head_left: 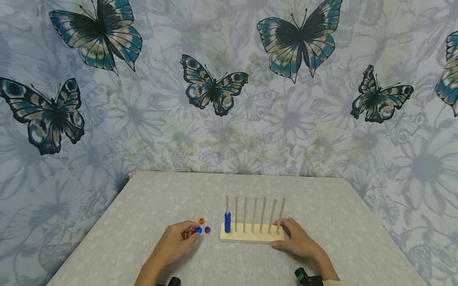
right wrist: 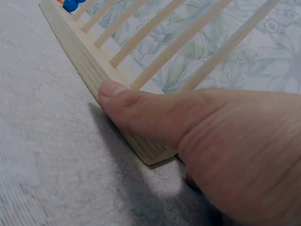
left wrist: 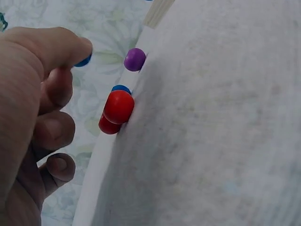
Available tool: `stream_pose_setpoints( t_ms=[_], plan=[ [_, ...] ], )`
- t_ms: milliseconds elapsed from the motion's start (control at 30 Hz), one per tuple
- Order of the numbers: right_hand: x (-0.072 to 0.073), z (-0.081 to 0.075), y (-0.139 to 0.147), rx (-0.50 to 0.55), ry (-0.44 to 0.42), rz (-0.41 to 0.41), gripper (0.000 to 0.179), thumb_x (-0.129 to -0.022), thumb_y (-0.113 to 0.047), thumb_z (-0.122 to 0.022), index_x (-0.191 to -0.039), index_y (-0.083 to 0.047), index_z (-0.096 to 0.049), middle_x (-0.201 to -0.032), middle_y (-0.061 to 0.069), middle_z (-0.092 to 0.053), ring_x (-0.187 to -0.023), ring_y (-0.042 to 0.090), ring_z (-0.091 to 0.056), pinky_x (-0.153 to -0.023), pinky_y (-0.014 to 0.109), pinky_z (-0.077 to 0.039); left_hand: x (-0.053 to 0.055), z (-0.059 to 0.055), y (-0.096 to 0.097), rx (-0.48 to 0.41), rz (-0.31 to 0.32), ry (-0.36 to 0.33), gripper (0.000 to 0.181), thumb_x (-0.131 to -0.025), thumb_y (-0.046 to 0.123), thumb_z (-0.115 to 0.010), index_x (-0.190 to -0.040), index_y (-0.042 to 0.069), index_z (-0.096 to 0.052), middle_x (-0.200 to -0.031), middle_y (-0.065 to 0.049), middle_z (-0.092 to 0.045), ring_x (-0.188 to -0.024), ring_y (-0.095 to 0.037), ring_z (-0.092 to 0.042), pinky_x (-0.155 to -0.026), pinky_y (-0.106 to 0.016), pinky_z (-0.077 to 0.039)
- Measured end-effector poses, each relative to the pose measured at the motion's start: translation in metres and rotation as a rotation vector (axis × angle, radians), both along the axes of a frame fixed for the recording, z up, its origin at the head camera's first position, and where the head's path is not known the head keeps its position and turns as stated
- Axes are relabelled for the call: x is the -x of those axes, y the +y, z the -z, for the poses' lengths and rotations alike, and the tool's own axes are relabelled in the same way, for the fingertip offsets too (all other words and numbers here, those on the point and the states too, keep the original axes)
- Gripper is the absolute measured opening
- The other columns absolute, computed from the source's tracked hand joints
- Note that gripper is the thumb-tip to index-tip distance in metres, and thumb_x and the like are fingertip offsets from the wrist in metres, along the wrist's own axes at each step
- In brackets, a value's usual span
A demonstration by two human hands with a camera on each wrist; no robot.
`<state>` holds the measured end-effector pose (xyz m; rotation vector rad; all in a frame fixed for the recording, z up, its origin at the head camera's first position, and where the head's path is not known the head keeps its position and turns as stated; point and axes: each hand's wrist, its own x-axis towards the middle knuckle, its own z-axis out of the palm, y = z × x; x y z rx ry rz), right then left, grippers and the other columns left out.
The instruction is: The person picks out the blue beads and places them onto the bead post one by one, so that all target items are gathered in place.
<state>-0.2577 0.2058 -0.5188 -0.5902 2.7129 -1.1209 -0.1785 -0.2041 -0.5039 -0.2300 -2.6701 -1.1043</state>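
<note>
My left hand (head_left: 179,240) is raised just above the table, left of the peg stand, and pinches a blue bead (left wrist: 83,60) between thumb and finger; the thumb hides most of it. Loose beads lie close by: a purple bead (left wrist: 135,60), a red bead (left wrist: 119,107) partly covering another red one and a blue one, and an orange bead (head_left: 201,221). With thumb in front and fingers behind, my right hand (head_left: 297,239) grips the right end of the wooden peg stand (head_left: 250,237). Several blue beads (head_left: 227,223) are stacked on its leftmost peg; the other pegs are bare.
A pale patterned cloth covers the table (head_left: 322,202), whose far edge meets a wall (head_left: 229,135) with butterfly wallpaper. Thin upright pegs (head_left: 262,214) rise between the two hands. Dark wrist devices (head_left: 308,277) show at the bottom edge.
</note>
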Motion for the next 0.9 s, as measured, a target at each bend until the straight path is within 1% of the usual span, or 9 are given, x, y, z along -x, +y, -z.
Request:
stream_pose_setpoints(
  t_ms=[100,300,400,500,567,700,900],
  plan=[
    [-0.001,0.001,0.002,0.0,0.0,-0.004,0.06,-0.078,-0.044,-0.085,-0.127,-0.021,-0.059,-0.122,0.001,-0.056,-0.117,0.019,-0.053,-0.1,0.048,-0.047,0.0,-0.001,0.003,0.002,0.003,0.011,0.019,-0.089,0.019,-0.077,-0.106,0.026,-0.074,-0.073,0.016,-0.06,-0.059,-0.002,-0.052,-0.052,-0.021,-0.045],
    [-0.003,0.0,0.006,-0.006,-0.007,-0.014,0.06,-0.079,-0.043,-0.084,-0.127,-0.019,-0.059,-0.121,0.002,-0.056,-0.115,0.018,-0.053,-0.098,0.047,-0.047,0.0,-0.007,0.009,-0.009,0.0,0.015,0.022,-0.09,0.018,-0.076,-0.112,0.02,-0.075,-0.074,0.017,-0.061,-0.055,-0.002,-0.05,-0.047,-0.021,-0.043],
    [-0.002,-0.001,0.005,-0.008,-0.012,-0.012,0.059,-0.078,-0.044,-0.084,-0.127,-0.021,-0.059,-0.12,0.001,-0.055,-0.115,0.018,-0.052,-0.1,0.049,-0.047,0.001,-0.014,0.012,-0.03,0.001,0.029,0.022,-0.091,0.017,-0.074,-0.112,0.024,-0.074,-0.074,0.017,-0.063,-0.053,-0.003,-0.051,-0.046,-0.021,-0.043],
    [-0.001,0.0,0.004,-0.006,-0.012,-0.007,0.059,-0.078,-0.046,-0.084,-0.127,-0.024,-0.059,-0.12,0.0,-0.055,-0.116,0.018,-0.052,-0.102,0.051,-0.045,0.002,-0.025,0.015,-0.039,-0.019,0.048,0.022,-0.092,0.018,-0.074,-0.11,0.03,-0.072,-0.079,0.017,-0.066,-0.051,-0.004,-0.053,-0.046,-0.022,-0.044],
    [0.0,0.0,0.002,-0.004,-0.015,-0.002,0.06,-0.077,-0.047,-0.084,-0.126,-0.025,-0.059,-0.119,-0.001,-0.055,-0.116,0.018,-0.052,-0.103,0.051,-0.044,0.002,-0.032,0.017,-0.036,-0.022,0.071,0.022,-0.092,0.019,-0.074,-0.109,0.032,-0.07,-0.085,0.016,-0.068,-0.052,-0.004,-0.054,-0.045,-0.023,-0.045],
    [0.001,0.002,0.002,-0.006,-0.015,0.006,0.06,-0.076,-0.047,-0.085,-0.125,-0.023,-0.06,-0.119,0.0,-0.056,-0.114,0.018,-0.053,-0.102,0.051,-0.046,0.004,-0.047,0.02,-0.038,0.007,0.134,0.022,-0.092,0.021,-0.074,-0.112,0.029,-0.07,-0.095,0.013,-0.07,-0.053,-0.004,-0.055,-0.043,-0.024,-0.045],
    [0.0,0.002,0.002,-0.013,-0.014,0.009,0.06,-0.076,-0.047,-0.085,-0.126,-0.023,-0.06,-0.12,0.0,-0.056,-0.115,0.019,-0.054,-0.102,0.052,-0.046,0.008,-0.058,0.024,-0.028,0.03,0.225,0.025,-0.092,0.018,-0.074,-0.115,0.026,-0.069,-0.097,0.013,-0.069,-0.053,-0.001,-0.054,-0.042,-0.023,-0.043]
  ],
)
